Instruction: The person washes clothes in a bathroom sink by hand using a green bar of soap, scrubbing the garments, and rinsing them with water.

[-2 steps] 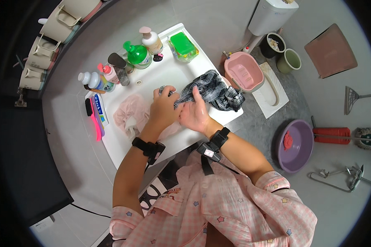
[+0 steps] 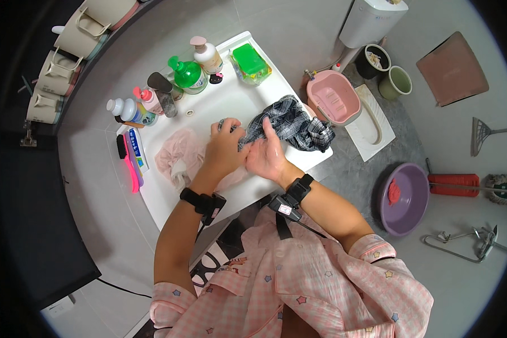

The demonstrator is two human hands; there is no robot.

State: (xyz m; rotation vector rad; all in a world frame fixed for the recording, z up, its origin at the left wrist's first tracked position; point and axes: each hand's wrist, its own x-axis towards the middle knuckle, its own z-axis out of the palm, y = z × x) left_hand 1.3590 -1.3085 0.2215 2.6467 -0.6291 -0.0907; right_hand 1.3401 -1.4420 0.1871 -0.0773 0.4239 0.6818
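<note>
A dark plaid cloth garment (image 2: pixel 292 125), bunched and wet-looking, lies over the right part of the white sink (image 2: pixel 231 104) and its rim. My left hand (image 2: pixel 224 147) is closed on the garment's left end, its fingers curled over the fabric. Against it rests my right hand (image 2: pixel 267 159), palm up and wet, thumb stretched out along the cloth; its fingertips are partly hidden by the left hand. A pale pink cloth (image 2: pixel 180 151) with a whitish part lies in the basin, left of my hands.
Along the back rim stand a green pump bottle (image 2: pixel 188 76), a white pump bottle (image 2: pixel 208 56) and other bottles. A green-lidded pack (image 2: pixel 250 62) sits at the far corner. A pink brush (image 2: pixel 130 166) lies at left. Right are a pink basin (image 2: pixel 333 98) and a purple basin (image 2: pixel 404 200).
</note>
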